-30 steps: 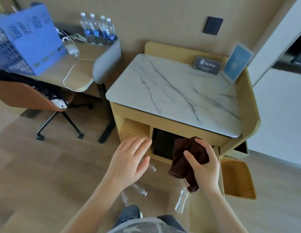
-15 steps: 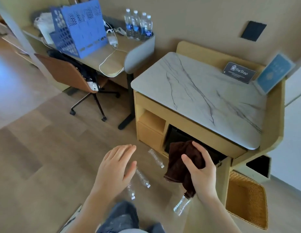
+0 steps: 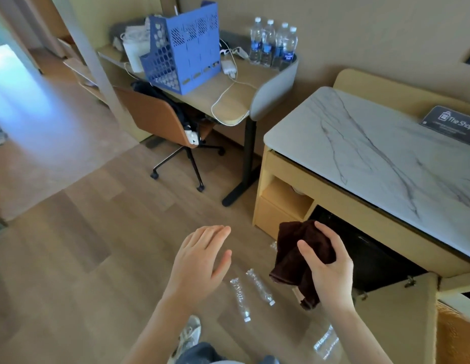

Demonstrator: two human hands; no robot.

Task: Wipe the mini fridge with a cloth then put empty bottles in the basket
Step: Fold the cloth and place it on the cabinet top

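Note:
My right hand [image 3: 327, 271] grips a bunched dark brown cloth [image 3: 294, 248], held just in front of the black mini fridge [image 3: 370, 256] that sits inside the marble-topped cabinet [image 3: 386, 143]. The cabinet door [image 3: 402, 319] hangs open to the right of it. My left hand [image 3: 199, 261] hovers flat with fingers spread, holding nothing, above the floor. Empty clear bottles lie on the wooden floor: two [image 3: 239, 298] [image 3: 260, 286] between my hands and one [image 3: 326, 342] below my right forearm. The wicker basket [image 3: 457, 334] shows at the right edge.
A desk [image 3: 228, 90] at the back left carries a blue file rack [image 3: 184, 48], several full water bottles [image 3: 273, 43] and a white cable. A brown swivel chair [image 3: 160, 119] stands in front of it. A dark sign [image 3: 452, 124] lies on the marble top.
The view has swung left and nearer to the floor. Both hands kept their poses; the right hand still grips the cloth in front of the fridge, and the basket slid toward the right edge.

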